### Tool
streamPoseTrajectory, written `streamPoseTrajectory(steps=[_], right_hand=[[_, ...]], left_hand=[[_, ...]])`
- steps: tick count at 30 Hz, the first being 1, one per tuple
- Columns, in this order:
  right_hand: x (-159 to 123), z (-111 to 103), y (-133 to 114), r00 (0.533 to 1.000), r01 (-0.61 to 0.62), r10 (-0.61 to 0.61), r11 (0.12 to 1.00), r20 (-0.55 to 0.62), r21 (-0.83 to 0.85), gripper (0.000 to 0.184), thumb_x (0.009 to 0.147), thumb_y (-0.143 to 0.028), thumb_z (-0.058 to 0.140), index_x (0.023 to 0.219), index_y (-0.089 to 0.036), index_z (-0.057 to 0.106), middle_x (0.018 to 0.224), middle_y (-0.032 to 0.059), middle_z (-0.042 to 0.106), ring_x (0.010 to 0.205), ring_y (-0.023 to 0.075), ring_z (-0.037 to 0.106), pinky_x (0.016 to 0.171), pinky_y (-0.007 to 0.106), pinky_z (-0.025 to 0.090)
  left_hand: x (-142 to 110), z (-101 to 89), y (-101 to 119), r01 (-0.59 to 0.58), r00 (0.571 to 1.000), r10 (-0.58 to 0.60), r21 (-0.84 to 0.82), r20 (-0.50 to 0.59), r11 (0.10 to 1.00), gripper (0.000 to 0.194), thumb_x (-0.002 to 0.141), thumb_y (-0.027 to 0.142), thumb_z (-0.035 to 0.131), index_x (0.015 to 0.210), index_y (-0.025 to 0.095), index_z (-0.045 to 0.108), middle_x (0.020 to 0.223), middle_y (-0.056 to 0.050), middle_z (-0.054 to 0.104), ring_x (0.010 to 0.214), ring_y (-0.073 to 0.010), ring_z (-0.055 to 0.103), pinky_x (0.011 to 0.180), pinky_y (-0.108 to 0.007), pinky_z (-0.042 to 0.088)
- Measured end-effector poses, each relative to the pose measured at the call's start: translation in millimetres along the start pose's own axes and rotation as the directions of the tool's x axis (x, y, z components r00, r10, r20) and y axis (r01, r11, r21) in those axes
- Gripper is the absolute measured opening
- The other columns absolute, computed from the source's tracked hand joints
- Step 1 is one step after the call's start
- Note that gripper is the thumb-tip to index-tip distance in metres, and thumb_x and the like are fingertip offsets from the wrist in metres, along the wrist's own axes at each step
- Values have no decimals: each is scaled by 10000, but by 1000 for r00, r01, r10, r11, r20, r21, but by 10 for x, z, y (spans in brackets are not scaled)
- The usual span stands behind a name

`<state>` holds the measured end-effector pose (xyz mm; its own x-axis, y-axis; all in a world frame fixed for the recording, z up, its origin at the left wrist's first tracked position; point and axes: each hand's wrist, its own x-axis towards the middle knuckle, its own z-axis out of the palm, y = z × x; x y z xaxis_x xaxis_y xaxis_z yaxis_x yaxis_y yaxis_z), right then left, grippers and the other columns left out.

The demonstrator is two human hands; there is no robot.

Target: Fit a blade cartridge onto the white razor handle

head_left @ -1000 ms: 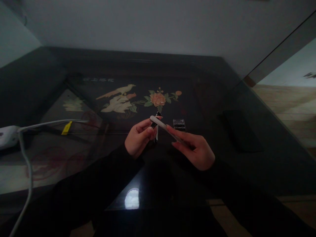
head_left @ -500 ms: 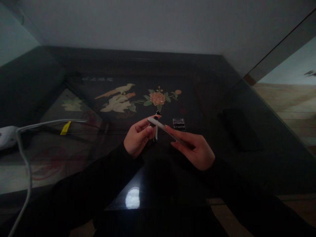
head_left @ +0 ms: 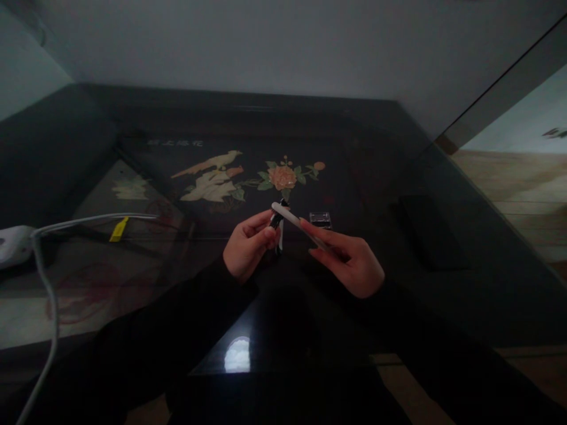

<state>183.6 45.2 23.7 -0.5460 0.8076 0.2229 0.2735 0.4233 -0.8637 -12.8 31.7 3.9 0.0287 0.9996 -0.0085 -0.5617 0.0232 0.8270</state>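
Observation:
My left hand [head_left: 247, 249] pinches a small black object [head_left: 276, 222] between thumb and fingers; its kind is too dark to make out. A pale, narrow piece hangs below it beside the fingertips. In my right hand [head_left: 357, 267] is a flat, light-grey strip with a rounded end [head_left: 289, 213], gripped between thumb and fingers. The strip slants up to the left, and its tip lies across the black object at its upper end. Just beyond my right fingers, a small clear case [head_left: 319, 220] with dark contents rests on the table.
The dark glossy table [head_left: 274, 307] bears a picture of birds and a flower [head_left: 282, 177]. On the left lie a white power strip [head_left: 16, 245] and a grey cable [head_left: 52, 319] with a yellow tag [head_left: 119, 229]. A black flat object [head_left: 434, 233] lies at right.
The strip's tip has slid slightly up and to the right across the black object, with my right hand shifting a little upward. My left hand stays nearly in place.

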Motion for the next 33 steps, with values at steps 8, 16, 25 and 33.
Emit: streamPoseTrajectory(steps=[8, 16, 25, 33], right_hand=[[-32, 28, -65, 996, 72, -73, 997, 52, 30, 475, 853, -134, 578, 1306, -278, 555, 1251, 8, 647, 1050, 191, 676, 896, 327, 567], [-30, 20, -65, 996, 75, -77, 997, 56, 21, 455, 859, -146, 565, 1297, -268, 567, 1259, 14, 643, 1059, 179, 671, 913, 299, 547], [2, 2, 5, 1000, -23, 23, 1000, -11, -19, 470, 865, -177, 563, 1324, -275, 540, 1268, 15, 637, 1015, 204, 689, 857, 344, 582], [5, -9, 11, 999, -32, 32, 999, -7, -18, 470, 865, -194, 570, 1328, -269, 536, 1299, 34, 608, 961, 196, 706, 830, 335, 592]], left_hand=[[9, 7, 8, -18, 999, 18, -10, -33, 1000, 456, 570, 352, 865, 959, 152, 736, 575, 39, 543, 520, -53, 419, 499, -182, 327], [16, -2, 12, -4, 999, 4, -13, -35, 1000, 448, 559, 355, 872, 942, 157, 750, 567, 35, 554, 518, -55, 432, 494, -176, 327], [-4, 3, 8, 5, 1000, -5, 9, -8, 1000, 410, 564, 371, 868, 879, 140, 742, 550, 40, 532, 504, -54, 414, 501, -190, 313], [-12, 6, 11, 8, 1000, -8, 16, -21, 1000, 442, 557, 373, 870, 907, 139, 736, 552, 41, 528, 511, -56, 422, 501, -187, 321]])
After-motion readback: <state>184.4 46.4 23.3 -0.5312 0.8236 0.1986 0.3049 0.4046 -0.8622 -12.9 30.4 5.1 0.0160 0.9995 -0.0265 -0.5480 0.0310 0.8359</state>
